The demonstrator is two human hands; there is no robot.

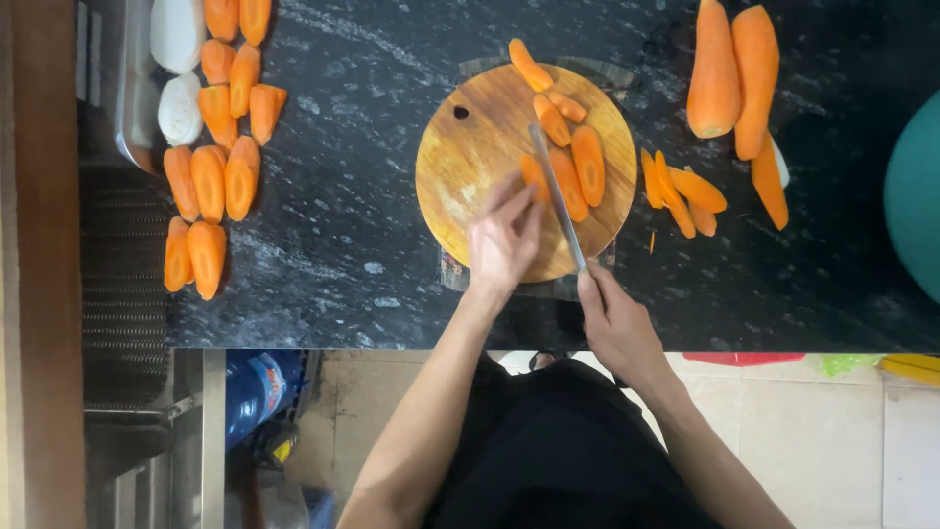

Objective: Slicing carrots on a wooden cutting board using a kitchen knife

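Wooden cutting board, round, pale brown, small hole near its upper left edge; lies at the middle of a black speckled stone counter.

Knife, long narrow blade, laid slantwise across the board; handle gripped in the right hand, fingers wrapped shut around it at the board's lower right rim.

Left hand, palm down on the board, fingers bent and pressed on a carrot piece just beside the blade; most of that piece is hidden under the fingertips.

Carrot lengths on the board: two long halves right of the blade, two shorter pieces above them, one piece overhanging the top rim.

Carrot slivers, a small heap on the counter just right of the board.

Whole peeled carrots, two, side by side at upper right, with another cut strip below them.

Halved carrots, many, ranged in rows at the counter's left end, well apart from the board.

White vegetable pieces, two, in a metal tray at upper left.

Teal rounded object at the right edge, only partly in view.

Blue bottle below the counter, left of the person's dark clothing.
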